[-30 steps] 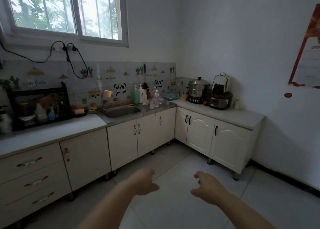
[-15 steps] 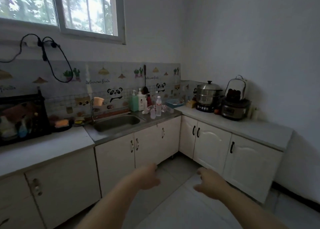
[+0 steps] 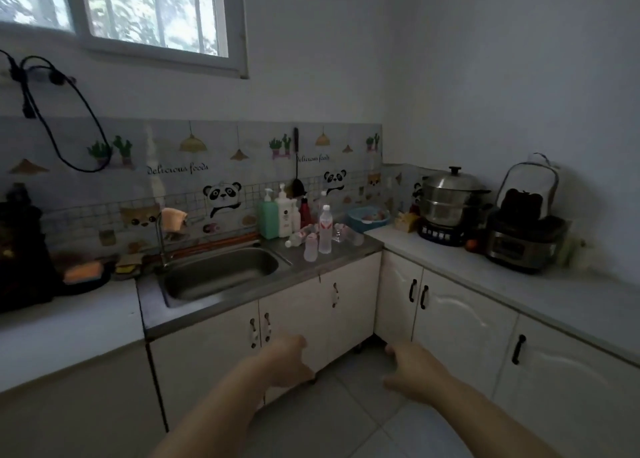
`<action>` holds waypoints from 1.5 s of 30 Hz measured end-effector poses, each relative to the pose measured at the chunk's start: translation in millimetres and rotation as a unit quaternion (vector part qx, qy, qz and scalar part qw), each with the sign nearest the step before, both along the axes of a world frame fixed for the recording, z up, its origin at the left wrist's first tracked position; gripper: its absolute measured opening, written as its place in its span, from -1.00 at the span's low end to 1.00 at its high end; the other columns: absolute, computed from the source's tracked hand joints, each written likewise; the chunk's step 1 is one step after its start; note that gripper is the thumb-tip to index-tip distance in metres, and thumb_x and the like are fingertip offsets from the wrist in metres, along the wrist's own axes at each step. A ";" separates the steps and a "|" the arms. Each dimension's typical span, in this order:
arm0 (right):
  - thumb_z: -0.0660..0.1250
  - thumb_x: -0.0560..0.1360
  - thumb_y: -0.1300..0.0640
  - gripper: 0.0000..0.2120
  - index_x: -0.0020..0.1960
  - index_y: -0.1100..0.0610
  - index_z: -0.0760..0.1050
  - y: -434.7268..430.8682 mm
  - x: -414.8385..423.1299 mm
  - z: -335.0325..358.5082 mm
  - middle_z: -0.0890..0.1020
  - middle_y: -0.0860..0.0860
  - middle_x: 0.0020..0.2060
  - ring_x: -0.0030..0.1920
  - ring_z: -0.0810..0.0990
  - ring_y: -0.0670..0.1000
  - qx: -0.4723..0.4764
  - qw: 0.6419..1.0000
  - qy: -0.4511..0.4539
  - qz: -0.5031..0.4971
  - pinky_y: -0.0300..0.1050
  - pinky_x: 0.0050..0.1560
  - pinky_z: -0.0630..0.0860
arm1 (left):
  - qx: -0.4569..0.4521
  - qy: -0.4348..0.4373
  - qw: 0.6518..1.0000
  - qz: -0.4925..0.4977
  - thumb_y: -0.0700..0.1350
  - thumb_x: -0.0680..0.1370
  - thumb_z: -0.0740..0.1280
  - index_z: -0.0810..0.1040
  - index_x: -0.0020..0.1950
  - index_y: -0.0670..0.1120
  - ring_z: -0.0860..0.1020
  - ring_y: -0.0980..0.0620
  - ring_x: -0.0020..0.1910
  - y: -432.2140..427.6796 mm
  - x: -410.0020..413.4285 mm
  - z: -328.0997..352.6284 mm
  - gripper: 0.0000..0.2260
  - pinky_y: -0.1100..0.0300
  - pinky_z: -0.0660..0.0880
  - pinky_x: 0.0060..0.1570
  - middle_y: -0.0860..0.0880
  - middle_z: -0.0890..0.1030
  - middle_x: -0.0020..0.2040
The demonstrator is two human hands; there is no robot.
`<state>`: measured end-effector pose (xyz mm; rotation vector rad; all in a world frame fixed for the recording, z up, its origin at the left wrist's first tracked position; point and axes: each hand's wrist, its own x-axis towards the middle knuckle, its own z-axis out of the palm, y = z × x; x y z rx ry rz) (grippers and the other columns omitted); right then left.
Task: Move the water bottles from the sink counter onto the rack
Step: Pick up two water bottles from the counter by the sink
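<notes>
A tall clear water bottle [image 3: 325, 229] with a red-and-white label stands on the steel sink counter [image 3: 301, 253], right of the basin. A shorter bottle [image 3: 310, 247] stands just in front of it, and another bottle [image 3: 297, 239] lies on its side to the left. The black rack [image 3: 24, 250] sits at the far left on the white counter, partly cut off. My left hand [image 3: 285, 360] and my right hand [image 3: 412, 371] are held out low in front of the cabinet doors, far below the bottles. Both hold nothing, with loosely curled fingers.
A steel sink [image 3: 221, 272] with a tap [image 3: 160, 239] lies left of the bottles. Soap dispensers [image 3: 277, 213] stand behind them. A blue bowl [image 3: 367, 217], a steamer pot [image 3: 450, 205] and a cooker [image 3: 523, 239] occupy the right counter. A sponge tray [image 3: 85, 272] sits beside the rack.
The view has moved closer to the sink counter and turned right, so the rack has slid to the left edge. Both hands stay held out low and empty.
</notes>
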<state>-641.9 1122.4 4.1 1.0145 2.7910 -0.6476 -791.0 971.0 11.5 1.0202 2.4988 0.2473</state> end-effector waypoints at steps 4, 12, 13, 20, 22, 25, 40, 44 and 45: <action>0.29 0.52 0.06 -0.51 0.38 0.21 0.29 69.2 -49.2 17.4 0.41 0.12 0.36 0.32 0.42 0.07 -0.011 1.000 0.014 0.012 -0.21 0.19 0.37 | 0.029 0.011 0.999 0.026 -0.02 0.55 0.29 0.20 0.47 -0.08 0.39 -0.08 0.35 70.5 -44.9 13.9 -0.46 0.06 0.37 0.35 -0.12 0.36 0.41; 0.33 0.48 0.04 -0.48 0.38 0.19 0.32 177.6 -142.5 13.8 0.45 0.12 0.33 0.29 0.46 0.07 -0.020 1.000 0.012 0.001 -0.18 0.19 0.42 | 0.015 -0.001 0.999 0.030 -0.03 0.54 0.31 0.22 0.46 -0.09 0.38 -0.08 0.36 168.7 -128.3 9.2 -0.47 0.07 0.37 0.35 -0.11 0.35 0.42; 0.33 0.48 0.04 -0.48 0.38 0.19 0.32 190.7 -155.3 9.6 0.45 0.12 0.33 0.28 0.47 0.07 -0.020 1.000 0.010 -0.004 -0.16 0.20 0.42 | 0.012 -0.001 1.000 0.028 -0.02 0.54 0.31 0.21 0.46 -0.08 0.38 -0.08 0.36 180.3 -140.1 6.7 -0.46 0.08 0.37 0.33 -0.11 0.35 0.42; 0.35 0.45 0.03 -0.49 0.35 0.14 0.38 278.6 -262.6 -13.9 0.52 0.09 0.25 0.12 0.53 0.03 -0.026 1.000 0.003 0.010 -0.22 0.02 0.45 | 0.014 0.018 1.000 0.013 0.02 0.52 0.32 0.25 0.45 -0.05 0.37 -0.06 0.36 267.5 -250.4 -10.8 -0.46 0.08 0.35 0.34 -0.07 0.36 0.41; 0.36 0.42 0.04 -0.55 0.29 0.10 0.43 306.5 -298.2 -15.2 0.54 0.07 0.21 0.12 0.54 0.03 -0.028 1.000 0.005 0.012 -0.17 0.08 0.50 | 0.012 0.018 1.000 0.014 0.02 0.51 0.32 0.30 0.42 -0.06 0.42 -0.07 0.31 291.3 -285.7 -8.4 -0.49 0.08 0.40 0.29 -0.07 0.41 0.36; 0.33 0.45 0.08 -0.63 0.24 0.11 0.47 342.4 -348.6 -4.5 0.56 0.04 0.19 0.13 0.54 0.04 -0.030 0.999 0.016 0.023 -0.26 -0.02 0.50 | 0.020 0.010 0.999 0.030 -0.01 0.50 0.32 0.41 0.32 -0.06 0.51 -0.01 0.15 325.6 -338.8 -1.1 -0.60 0.13 0.47 0.16 -0.05 0.52 0.21; 0.37 0.42 0.06 -0.54 0.29 0.12 0.42 486.5 -519.9 -28.1 0.52 0.08 0.26 0.24 0.51 0.05 -0.029 0.998 -0.035 0.039 -0.22 0.13 0.44 | 0.033 -0.023 0.997 0.063 -0.07 0.52 0.33 0.28 0.41 -0.04 0.43 -0.05 0.31 458.2 -494.6 -34.2 -0.52 0.08 0.37 0.33 -0.08 0.42 0.38; 0.39 0.43 0.07 -0.54 0.30 0.13 0.43 540.0 -569.4 -31.3 0.53 0.09 0.27 0.25 0.51 0.06 -0.041 0.997 -0.029 0.066 -0.28 0.08 0.39 | 0.042 -0.031 0.994 0.096 -0.09 0.55 0.28 0.35 0.36 -0.04 0.44 -0.03 0.28 500.6 -533.4 -41.9 -0.63 0.11 0.37 0.30 -0.07 0.47 0.32; 0.37 0.45 0.09 -0.54 0.32 0.14 0.41 553.5 -581.7 -31.5 0.53 0.11 0.28 0.26 0.51 0.07 -0.042 0.996 -0.032 0.076 -0.30 0.05 0.37 | 0.044 -0.034 0.993 0.106 -0.10 0.56 0.26 0.35 0.35 -0.04 0.44 -0.03 0.28 510.8 -542.7 -43.7 -0.64 0.12 0.36 0.29 -0.07 0.47 0.32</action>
